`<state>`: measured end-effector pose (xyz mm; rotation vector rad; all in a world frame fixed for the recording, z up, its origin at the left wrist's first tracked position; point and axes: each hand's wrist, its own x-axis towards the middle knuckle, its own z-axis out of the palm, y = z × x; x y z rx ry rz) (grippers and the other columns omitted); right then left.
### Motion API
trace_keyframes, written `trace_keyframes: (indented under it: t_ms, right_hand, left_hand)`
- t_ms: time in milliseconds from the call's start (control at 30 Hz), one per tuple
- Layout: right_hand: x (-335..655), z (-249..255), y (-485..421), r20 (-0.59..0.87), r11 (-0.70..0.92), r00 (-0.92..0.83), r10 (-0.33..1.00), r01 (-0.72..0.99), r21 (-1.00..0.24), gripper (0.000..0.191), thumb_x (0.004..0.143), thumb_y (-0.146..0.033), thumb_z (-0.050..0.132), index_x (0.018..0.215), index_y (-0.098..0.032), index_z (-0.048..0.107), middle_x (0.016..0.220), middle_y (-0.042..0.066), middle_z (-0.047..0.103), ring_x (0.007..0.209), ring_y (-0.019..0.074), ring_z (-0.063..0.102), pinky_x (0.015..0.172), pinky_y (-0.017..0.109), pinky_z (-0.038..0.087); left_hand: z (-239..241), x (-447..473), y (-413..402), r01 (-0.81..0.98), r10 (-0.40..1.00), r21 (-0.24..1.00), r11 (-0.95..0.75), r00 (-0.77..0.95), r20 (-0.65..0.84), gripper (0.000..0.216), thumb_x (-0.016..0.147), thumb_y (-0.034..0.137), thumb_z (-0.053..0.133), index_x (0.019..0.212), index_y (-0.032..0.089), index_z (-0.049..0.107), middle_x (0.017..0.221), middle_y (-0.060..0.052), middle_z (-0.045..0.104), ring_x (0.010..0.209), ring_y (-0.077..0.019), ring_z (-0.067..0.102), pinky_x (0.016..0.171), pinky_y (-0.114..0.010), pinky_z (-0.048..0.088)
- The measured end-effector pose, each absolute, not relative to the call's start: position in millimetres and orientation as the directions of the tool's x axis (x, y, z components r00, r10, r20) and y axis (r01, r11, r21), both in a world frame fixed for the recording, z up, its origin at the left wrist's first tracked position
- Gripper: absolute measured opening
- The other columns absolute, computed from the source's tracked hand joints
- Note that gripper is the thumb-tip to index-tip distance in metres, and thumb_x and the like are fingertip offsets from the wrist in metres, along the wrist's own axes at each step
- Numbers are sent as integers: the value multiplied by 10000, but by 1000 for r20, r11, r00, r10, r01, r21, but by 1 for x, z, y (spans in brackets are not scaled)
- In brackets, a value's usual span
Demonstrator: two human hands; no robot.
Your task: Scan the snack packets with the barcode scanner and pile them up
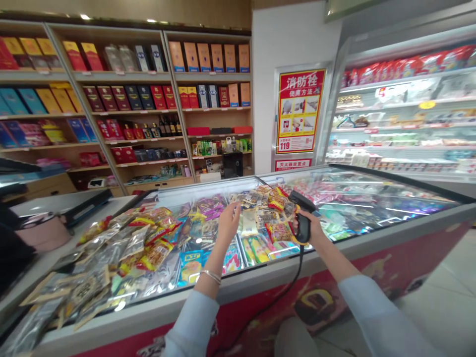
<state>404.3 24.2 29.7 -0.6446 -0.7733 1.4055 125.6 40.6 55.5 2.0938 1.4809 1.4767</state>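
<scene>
Two bare hands reach out over a chest freezer (372, 237) in the head view. Its sliding glass lid serves as a surface strewn with snack packets (156, 243).

The left hand (227, 220) hovers above the packets near the middle of the lid. Its grip is spread, with the fingers loosely apart and holding nothing. Whether the fingertips touch a packet cannot be told. A thin bracelet (211, 275) circles that wrist.

The right hand (316, 230) is just beside it, with its grip pressed together around the handle of a black scanner (302, 215) with yellow trim. The scanner's head points down toward a red-and-yellow packet (278, 231) lying on the glass between the two hands. A dark cable (275, 296) hangs from the handle down the freezer's red front.

Behind the freezer stand wooden shelves (122, 106) of boxed goods, a red poster (300, 111) and an open cooler (405, 116).
</scene>
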Motion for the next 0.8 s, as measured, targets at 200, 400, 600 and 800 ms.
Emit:
trace_keyframes:
  t_ms: [200,400,600,800]
  right_hand:
    - [447,3,31,83,145,126,989,-633,-760,197,594,-252,716,742,-184,606,615,-1,586,430,95,482,363,211,410]
    - [453,-2,30,88,207,204,975,-684,-700,194,596,-256,711,749,-204,605,621,-10,569,440,96,470,363,214,421]
    - [450,-3,27,49,197,229,972,-686,-700,201,592,-250,726,745,-186,612,613,-6,580,449,86,483,377,190,433]
    - [452,-8,32,30,179,225,974,-680,-711,194,598,-246,721,749,-174,622,607,-2,591,441,83,484,379,183,431]
  left_hand:
    - [33,186,75,637,810,543,-548,240,536,399,923,378,379,1243,208,547,1266,-95,604,1192,-227,540,1024,-379,409]
    - [7,199,96,708,815,437,-555,359,454,444,898,279,426,1334,195,436,1322,-123,551,1231,-233,505,1021,-405,409]
    - [0,195,96,760,852,392,-519,425,304,559,859,329,524,1372,151,390,1350,-172,517,1266,-275,470,1054,-421,361]
    - [-2,196,97,767,855,379,-517,440,274,567,855,344,538,1366,138,402,1329,-165,533,1250,-274,474,1048,-414,362]
